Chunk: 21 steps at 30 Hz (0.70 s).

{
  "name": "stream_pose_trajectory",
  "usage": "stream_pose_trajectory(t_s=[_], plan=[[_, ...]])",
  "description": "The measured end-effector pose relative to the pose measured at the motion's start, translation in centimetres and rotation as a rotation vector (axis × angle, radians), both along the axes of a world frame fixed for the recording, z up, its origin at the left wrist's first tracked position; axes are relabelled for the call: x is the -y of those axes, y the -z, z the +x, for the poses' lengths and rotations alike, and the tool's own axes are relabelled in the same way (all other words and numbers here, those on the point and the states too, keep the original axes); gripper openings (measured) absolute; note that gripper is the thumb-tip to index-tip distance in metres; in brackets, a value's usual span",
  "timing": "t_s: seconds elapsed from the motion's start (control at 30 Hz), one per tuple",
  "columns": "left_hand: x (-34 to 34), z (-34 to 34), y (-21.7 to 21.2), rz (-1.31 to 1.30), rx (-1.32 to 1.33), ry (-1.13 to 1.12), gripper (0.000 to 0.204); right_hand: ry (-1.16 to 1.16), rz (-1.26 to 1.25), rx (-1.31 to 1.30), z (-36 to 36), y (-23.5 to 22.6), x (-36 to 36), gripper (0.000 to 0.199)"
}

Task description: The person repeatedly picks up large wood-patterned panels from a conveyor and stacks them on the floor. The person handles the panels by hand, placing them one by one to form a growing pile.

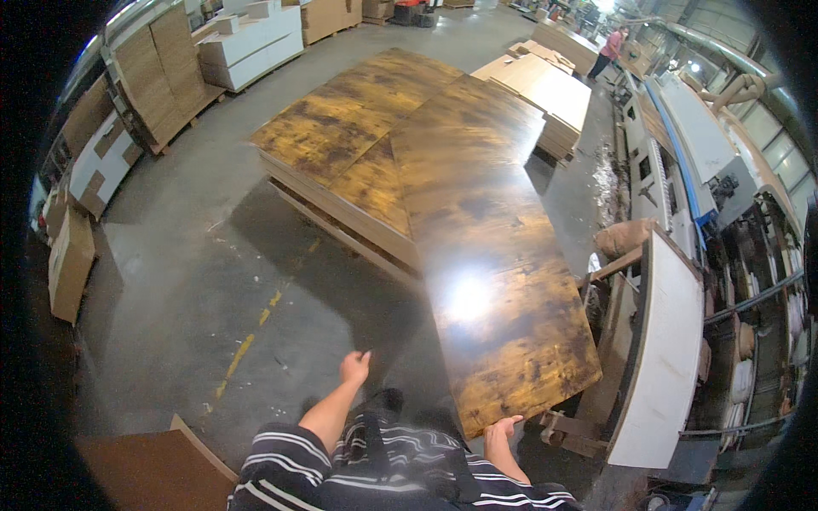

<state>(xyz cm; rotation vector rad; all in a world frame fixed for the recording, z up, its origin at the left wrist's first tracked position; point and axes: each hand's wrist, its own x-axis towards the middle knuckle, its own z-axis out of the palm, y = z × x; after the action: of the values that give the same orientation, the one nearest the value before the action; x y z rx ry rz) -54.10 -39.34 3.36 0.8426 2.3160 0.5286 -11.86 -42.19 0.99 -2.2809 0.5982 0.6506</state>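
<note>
A long brown wood-grain board [503, 281] with dark mottling stretches away from me, its far part lying over a stack of similar wood-grain panels [341, 119]. Its near end juts out beyond the stack toward my body. My right hand [501, 430] grips that near edge, thumb on top and the other fingers hidden beneath. Out to the left of the board, my left hand [355, 366] hangs over the floor, loosely curled with no object visible in it. Bright glare whitens part of the board's surface.
Right of the board stands a white-topped stand or cart [660, 349], beside a long machine line [673, 170]. Pale panels [545, 89] are stacked beyond. Cartons and pallets [162, 68] line the left. A brown sheet [153, 468] lies at lower left. A person [610, 49] stands far off.
</note>
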Motion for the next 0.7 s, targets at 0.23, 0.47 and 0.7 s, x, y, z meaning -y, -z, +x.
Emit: stream_pose_trajectory(t_s=[0.23, 0.47, 0.7], plan=[[11.5, -3.4, 3.7, -0.229, 0.12, -0.18, 0.034, -0.187, 0.317, -0.501, -6.1, 1.4, 0.8, 0.085], [10.5, 1.9, 3.0, -0.259, 0.49, -0.033, 0.028, -0.009, 0.442, -1.086, -16.8, -0.3, 1.4, 0.068], [5.8, 2.4, -0.5, -0.043, 1.006, -0.676, 0.013, -0.293, 0.525, -1.463, -27.9, -0.9, -3.6, 0.067]])
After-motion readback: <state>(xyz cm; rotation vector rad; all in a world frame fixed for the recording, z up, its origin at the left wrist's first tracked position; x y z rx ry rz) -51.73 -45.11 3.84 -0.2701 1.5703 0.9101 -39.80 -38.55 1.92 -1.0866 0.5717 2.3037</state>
